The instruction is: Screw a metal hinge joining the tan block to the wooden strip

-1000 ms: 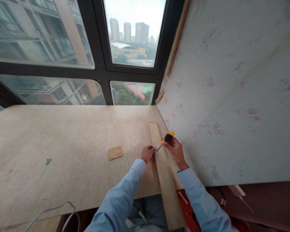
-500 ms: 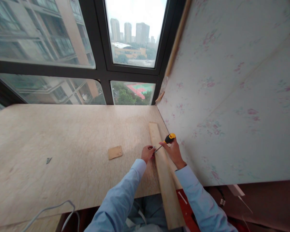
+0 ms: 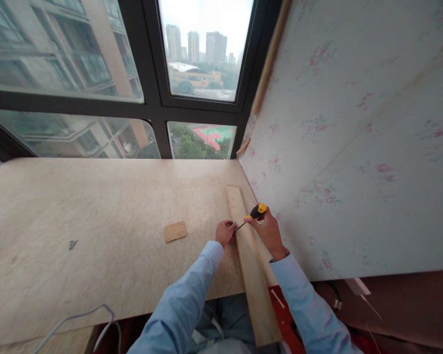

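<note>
- The screwdriver [image 3: 257,211] has a stubby black-and-yellow handle and a thin, dark metal shank; it slants down to the left.
- The plank [image 3: 253,265] is long, narrow, pale wood, its near end jutting past the tabletop's [image 3: 114,211] edge over the person's lap.
- The right hand [image 3: 269,231] grasps the screwdriver by its handle, above the plank's right side; the shank crosses over the wood.
- The left hand [image 3: 225,232] has its fingers bunched at the plank's left edge, beside the screwdriver's tip; whether they pinch something small there, I cannot tell.
- Left of it lies a tan rectangular piece [image 3: 174,231] with small holes; farther left, a little grey piece [image 3: 72,244].
- A floral-papered wall [image 3: 354,172] rises close by the right hand, limiting room on that side.
</note>
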`<state>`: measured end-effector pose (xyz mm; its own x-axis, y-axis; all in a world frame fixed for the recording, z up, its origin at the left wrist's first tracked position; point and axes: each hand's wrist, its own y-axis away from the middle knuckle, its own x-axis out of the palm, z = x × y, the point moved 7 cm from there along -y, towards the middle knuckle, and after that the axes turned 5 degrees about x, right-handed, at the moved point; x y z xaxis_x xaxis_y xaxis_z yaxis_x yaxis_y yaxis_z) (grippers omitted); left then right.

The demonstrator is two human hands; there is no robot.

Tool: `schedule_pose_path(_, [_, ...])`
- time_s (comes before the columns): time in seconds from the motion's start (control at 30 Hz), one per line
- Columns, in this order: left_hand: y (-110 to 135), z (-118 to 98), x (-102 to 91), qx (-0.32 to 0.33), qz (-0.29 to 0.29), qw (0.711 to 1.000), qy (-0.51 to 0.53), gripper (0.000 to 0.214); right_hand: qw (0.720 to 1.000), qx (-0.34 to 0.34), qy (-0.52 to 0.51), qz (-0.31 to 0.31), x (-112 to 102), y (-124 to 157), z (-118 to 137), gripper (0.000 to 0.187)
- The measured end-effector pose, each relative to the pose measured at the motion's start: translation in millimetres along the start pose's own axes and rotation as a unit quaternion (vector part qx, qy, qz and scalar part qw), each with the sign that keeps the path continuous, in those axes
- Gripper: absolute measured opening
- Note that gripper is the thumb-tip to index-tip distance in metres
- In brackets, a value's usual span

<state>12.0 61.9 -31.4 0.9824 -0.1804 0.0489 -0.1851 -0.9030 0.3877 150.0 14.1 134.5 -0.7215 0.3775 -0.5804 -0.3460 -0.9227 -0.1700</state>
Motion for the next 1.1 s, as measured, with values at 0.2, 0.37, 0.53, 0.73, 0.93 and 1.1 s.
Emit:
schedule_pose_path(0.2, [2.8,-2.1,-0.4,-0.006,0.002,1.0,0.002,0.021,0.986,-0.023,-0.151,0.062,15.4,0.4,-2.9,0.054])
schedule_pose_path(0.37, [0.4,-0.1,-0.5,-0.011,0.002,1.0,0.004,0.023,0.983,-0.005,-0.164,0.088,15.1,0.4,-2.3,0.047])
schedule_pose_path(0.53, [0.2,0.3,0.2,-0.012,0.021,1.0,0.012,0.021,1.0,0.003,-0.007,-0.009,1.8,-3.9,1.4,0.068])
schedule_pose_path(0.73, [2.8,-1.3,0.8,-0.003,0.037,0.999,0.027,0.019,0.984,-0.023,-0.158,0.082,22.1,3.5,-4.1,0.065])
schedule_pose_path(0.93, [-0.2,3.3,1.9,-0.004,0.043,0.999,0.033,0.023,0.985,-0.01,-0.145,0.095,20.5,6.8,-10.8,0.048])
schedule_pose_path(1.1, [1.2,3.1,1.1,-0.001,0.044,0.998,0.038,0.025,0.999,0.003,-0.003,-0.032,9.5,3.5,-16.2,0.057])
